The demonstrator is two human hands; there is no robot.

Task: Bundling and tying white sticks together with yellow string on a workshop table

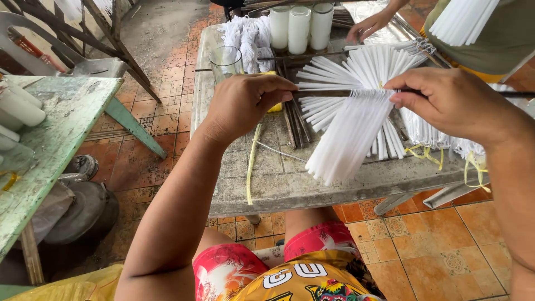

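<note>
My left hand and my right hand each grip one end of a thin dark rod held level above a worn grey table. A row of thin white candles hangs from the rod by their wicks and fans downward. More thin white candles lie spread on the table behind it. Both hands are closed around the rod.
Three thick white candles, a clear glass and a bundle of white wick string stand at the table's back. Dark rods lie on it. Another person's hand works at the far right. A green table stands left.
</note>
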